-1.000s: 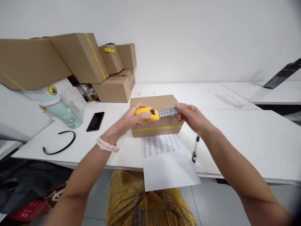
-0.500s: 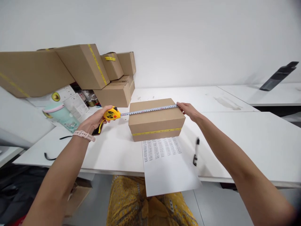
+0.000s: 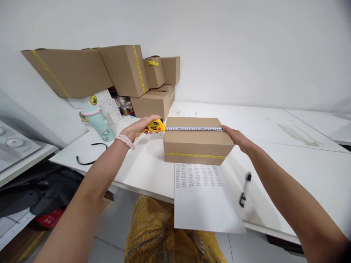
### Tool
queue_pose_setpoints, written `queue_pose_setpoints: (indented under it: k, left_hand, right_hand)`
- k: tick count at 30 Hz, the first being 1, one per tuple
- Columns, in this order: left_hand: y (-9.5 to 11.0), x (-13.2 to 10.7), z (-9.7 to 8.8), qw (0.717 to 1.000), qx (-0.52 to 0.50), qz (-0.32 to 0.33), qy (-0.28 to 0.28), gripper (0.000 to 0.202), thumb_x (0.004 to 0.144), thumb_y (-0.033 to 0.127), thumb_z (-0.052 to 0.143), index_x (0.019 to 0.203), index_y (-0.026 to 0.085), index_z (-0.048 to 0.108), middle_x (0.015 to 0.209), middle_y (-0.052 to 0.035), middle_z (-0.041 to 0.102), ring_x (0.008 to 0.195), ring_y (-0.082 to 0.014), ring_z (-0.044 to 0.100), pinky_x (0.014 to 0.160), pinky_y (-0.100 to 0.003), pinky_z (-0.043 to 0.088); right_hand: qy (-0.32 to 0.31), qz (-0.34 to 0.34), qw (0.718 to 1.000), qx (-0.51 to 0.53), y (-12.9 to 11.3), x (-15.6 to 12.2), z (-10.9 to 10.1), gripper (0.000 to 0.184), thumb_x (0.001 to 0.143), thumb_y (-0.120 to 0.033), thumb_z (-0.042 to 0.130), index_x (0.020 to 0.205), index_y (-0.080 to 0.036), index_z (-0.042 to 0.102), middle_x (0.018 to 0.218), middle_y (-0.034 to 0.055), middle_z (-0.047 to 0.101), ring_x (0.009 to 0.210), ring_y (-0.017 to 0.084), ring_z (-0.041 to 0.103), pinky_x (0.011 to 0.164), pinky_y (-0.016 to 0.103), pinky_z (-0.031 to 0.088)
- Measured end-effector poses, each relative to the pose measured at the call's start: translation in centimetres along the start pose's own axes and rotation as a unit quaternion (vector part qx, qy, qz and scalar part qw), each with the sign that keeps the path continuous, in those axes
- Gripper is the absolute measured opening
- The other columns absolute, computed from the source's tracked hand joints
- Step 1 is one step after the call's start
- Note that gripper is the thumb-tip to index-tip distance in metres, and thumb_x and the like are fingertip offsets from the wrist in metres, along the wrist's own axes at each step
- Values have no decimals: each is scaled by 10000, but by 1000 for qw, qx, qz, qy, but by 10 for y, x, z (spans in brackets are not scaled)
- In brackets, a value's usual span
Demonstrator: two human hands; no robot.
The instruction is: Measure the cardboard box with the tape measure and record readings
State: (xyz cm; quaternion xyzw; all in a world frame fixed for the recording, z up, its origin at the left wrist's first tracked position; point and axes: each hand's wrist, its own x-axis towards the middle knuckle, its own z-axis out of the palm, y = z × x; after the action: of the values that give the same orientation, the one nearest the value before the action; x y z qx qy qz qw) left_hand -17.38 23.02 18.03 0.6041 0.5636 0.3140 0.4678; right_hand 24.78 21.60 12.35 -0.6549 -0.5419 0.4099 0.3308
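A closed cardboard box (image 3: 195, 146) with a yellow tape strip along its front sits on the white table. My left hand (image 3: 141, 126) is closed around a yellow tape measure (image 3: 156, 126), just off the box's left edge. From its case the metal blade runs across the box top to the right edge. There my right hand (image 3: 235, 137) grips the blade's end, its fingertips partly hidden. Under the box's front lies a printed sheet (image 3: 203, 208) that overhangs the table edge.
A black-capped pen (image 3: 245, 190) lies right of the sheet. Several cardboard boxes (image 3: 124, 69) are stacked at the back left. Near them stand a mint tumbler (image 3: 100, 124) and a black cord-like loop (image 3: 91, 160). A low shelf (image 3: 16, 142) is at far left.
The view has turned left. My left hand has brought the tape measure case closer to the box's left edge, leaving less blade showing. My right hand still holds the far end.
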Motion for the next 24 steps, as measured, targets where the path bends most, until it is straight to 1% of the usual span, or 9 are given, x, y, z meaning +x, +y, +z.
queue_pose_setpoints:
  k: [3,7,11,17,19,21,23,24]
  left_hand:
    - [-2,2,-3,1000,4,-4,-8,576,765,678,634,994,161,744,779,-93,749,489,-122,518,430,-215,272]
    - [0,4,-4,1000,5,3,-3,526,772,642,652,996,173,732,801,-79,744,524,-124,531,449,-218,306]
    - [2,9,-5,1000,5,3,-2,494,781,629,657,973,178,723,798,-74,737,523,-123,533,447,-222,300]
    - [-3,14,-8,1000,-2,7,-12,513,773,656,667,975,187,716,808,-66,733,527,-123,550,444,-220,318]
    - [-7,15,-8,1000,-6,8,-13,533,760,670,673,985,189,715,815,-65,731,536,-126,557,440,-218,327]
    - [-8,16,-7,1000,-11,10,-11,546,741,676,686,978,185,714,807,-62,724,540,-127,557,435,-216,332]
    - [-7,15,-6,1000,-17,16,-10,553,720,671,704,969,178,716,797,-59,712,551,-128,557,431,-215,338]
    - [-5,13,-6,1000,-20,20,-9,555,711,665,716,973,176,720,806,-59,711,561,-128,559,433,-214,343]
  right_hand:
    - [-4,-5,1000,4,-3,-4,1,631,911,-774,499,1166,-244,727,1273,102,740,1120,299,671,766,339,529]
    - [0,-7,1000,3,-4,-8,2,640,916,-772,500,1185,-239,734,1275,99,743,1131,297,674,776,334,535]
    - [1,-13,1000,0,-5,-8,2,637,920,-766,503,1206,-246,735,1281,93,743,1123,291,678,774,331,544]
    - [6,-11,1000,2,-8,-12,3,623,928,-740,519,1209,-226,732,1247,115,750,1092,287,684,746,330,551]
    - [5,-18,1000,2,-9,-13,4,605,935,-729,520,1184,-220,733,1231,117,750,1066,277,686,743,330,548]
    - [2,-24,1000,-1,-10,-14,5,566,954,-703,509,1119,-211,734,1192,116,755,1025,264,687,730,326,540]
    - [15,-32,999,-19,-12,-13,4,507,970,-661,512,1003,-205,730,1112,116,761,957,251,684,711,327,526]
    - [33,-37,998,-39,-14,-12,2,468,967,-634,538,927,-204,720,1057,115,761,918,246,679,705,331,519]
